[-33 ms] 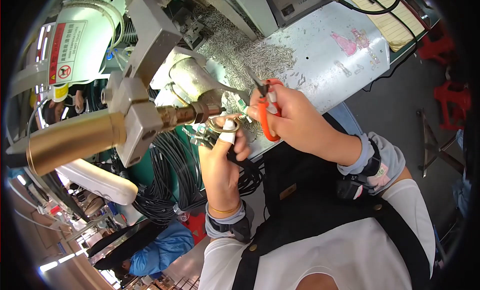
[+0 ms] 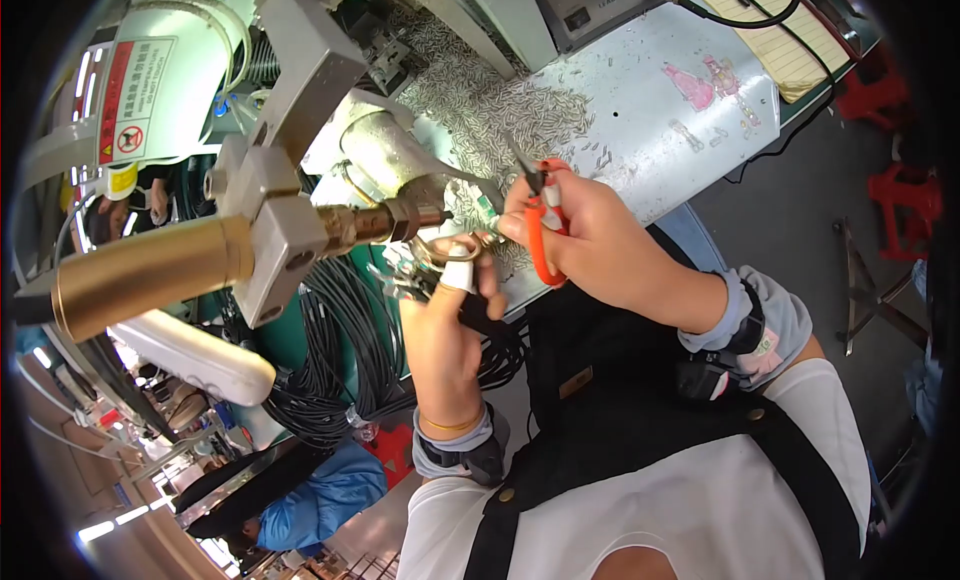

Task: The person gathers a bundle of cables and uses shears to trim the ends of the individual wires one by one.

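Observation:
My right hand [image 2: 600,235] grips orange-handled scissors [image 2: 545,250], their dark blades pointing up and away. At its thumb and fingertip is a small green piece [image 2: 487,208], whose kind I cannot make out. My left hand [image 2: 435,345], white tape round its thumb, is curled closed on a black cable [image 2: 500,355]. Stripped, pale wire ends [image 2: 405,270] fan out beside its fingers. Both hands meet just right of a brass-coloured nozzle [image 2: 395,220] on the machine. What lies between the left fingers is partly hidden and blurred.
Countless small metal bits [image 2: 500,110] cover part of the metal tabletop [image 2: 640,95]. A brass cylinder [image 2: 150,280] juts in from the left. Coiled black cables [image 2: 330,370] lie below it. Red stools [image 2: 905,210] stand right; a person in blue [image 2: 320,500] is lower left.
My right hand has shifted slightly right and down with the scissors. The fingers of my left hand and the wire ends have moved a little.

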### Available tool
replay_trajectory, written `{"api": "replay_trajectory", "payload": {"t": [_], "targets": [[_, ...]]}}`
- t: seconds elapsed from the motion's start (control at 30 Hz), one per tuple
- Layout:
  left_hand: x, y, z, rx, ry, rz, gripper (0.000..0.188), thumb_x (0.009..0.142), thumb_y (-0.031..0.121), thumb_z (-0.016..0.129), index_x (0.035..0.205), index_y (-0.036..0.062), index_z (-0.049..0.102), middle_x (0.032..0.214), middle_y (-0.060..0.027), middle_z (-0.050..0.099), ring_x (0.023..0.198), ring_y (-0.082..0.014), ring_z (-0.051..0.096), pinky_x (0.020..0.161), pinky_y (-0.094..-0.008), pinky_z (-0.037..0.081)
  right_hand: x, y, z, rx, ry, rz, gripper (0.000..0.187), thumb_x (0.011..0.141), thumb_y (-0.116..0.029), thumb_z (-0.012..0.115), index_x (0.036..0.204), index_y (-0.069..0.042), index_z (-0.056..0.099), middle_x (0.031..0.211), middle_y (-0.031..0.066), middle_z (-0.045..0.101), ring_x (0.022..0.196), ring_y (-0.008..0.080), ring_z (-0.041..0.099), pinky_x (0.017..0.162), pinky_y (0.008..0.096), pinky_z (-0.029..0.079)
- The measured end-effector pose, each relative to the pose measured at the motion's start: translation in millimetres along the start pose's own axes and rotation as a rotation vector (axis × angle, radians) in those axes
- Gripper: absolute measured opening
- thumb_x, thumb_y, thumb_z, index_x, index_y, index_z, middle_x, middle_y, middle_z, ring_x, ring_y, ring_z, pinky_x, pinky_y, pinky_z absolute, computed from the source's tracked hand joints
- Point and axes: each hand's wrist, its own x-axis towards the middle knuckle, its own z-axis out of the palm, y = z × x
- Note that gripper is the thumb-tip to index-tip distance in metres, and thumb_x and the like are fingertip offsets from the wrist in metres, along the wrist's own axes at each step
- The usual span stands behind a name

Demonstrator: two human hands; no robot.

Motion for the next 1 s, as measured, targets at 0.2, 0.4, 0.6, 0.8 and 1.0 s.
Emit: {"api": "replay_trajectory", "payload": {"t": [0.2, 0.4, 0.6, 0.8, 1.0], "targets": [[-30.2, -19.5, -4.9, 0.306, 0.006, 0.267, 0.016, 0.082, 0.008, 0.058, 0.095, -0.0003, 0.054, 0.082, -0.0034, 0.055, 0.067, -0.0111, 0.048, 0.059, -0.0232, 0.041, -19.5, -10.2, -3.2, -0.048, -0.116, -0.095, 0.012, 0.081, -0.009, 0.057, 0.076, 0.000, 0.050, 0.061, 0.0007, 0.048, 0.055, 0.0060, 0.040, 0.048, 0.0238, 0.034], [-46.2, -22.1, -5.3, 0.287, -0.132, 0.217, 0.009, 0.082, 0.004, 0.057, 0.090, 0.0000, 0.053, 0.081, -0.0024, 0.055, 0.069, -0.0078, 0.047, 0.064, -0.0196, 0.038, -26.1, -25.7, -7.7, -0.339, -0.142, -0.217, 0.016, 0.079, -0.011, 0.060, 0.070, 0.000, 0.051, 0.061, 0.0046, 0.050, 0.053, 0.0107, 0.046, 0.047, 0.0246, 0.035], [-44.7, -30.9, -16.8, 0.504, -0.066, 0.579, 0.014, 0.080, 0.001, 0.057, 0.093, 0.0010, 0.050, 0.077, -0.0023, 0.053, 0.059, -0.0058, 0.045, 0.051, -0.0178, 0.035, -26.0, -32.0, -9.9, 0.012, -0.396, 0.454, 0.012, 0.073, -0.010, 0.061, 0.072, -0.001, 0.053, 0.063, 0.0088, 0.050, 0.051, 0.0164, 0.050, 0.044, 0.0261, 0.037], [-43.5, -12.3, -19.0, -0.155, -0.127, -0.077, 0.019, 0.076, -0.004, 0.058, 0.092, 0.0005, 0.049, 0.072, -0.0018, 0.050, 0.046, -0.0028, 0.035, 0.039, -0.0178, 0.024, -32.1, -7.0, -11.5, -0.726, -0.123, -0.732, 0.008, 0.072, -0.014, 0.060, 0.079, -0.010, 0.059, 0.061, -0.0007, 0.044, 0.047, 0.0106, 0.046, 0.042, 0.0223, 0.035], [-44.3, -6.2, -13.2, 0.093, -0.073, -0.132, 0.017, 0.075, -0.005, 0.058, 0.089, 0.0012, 0.050, 0.069, -0.0013, 0.048, 0.044, -0.0019, 0.031, 0.038, -0.0182, 0.021, -26.1, -16.0, -19.7, -1.062, -0.168, -1.058, 0.013, 0.070, -0.017, 0.060, 0.083, -0.015, 0.060, 0.057, -0.0056, 0.038, 0.046, 0.0076, 0.043, 0.043, 0.0218, 0.036]]}}
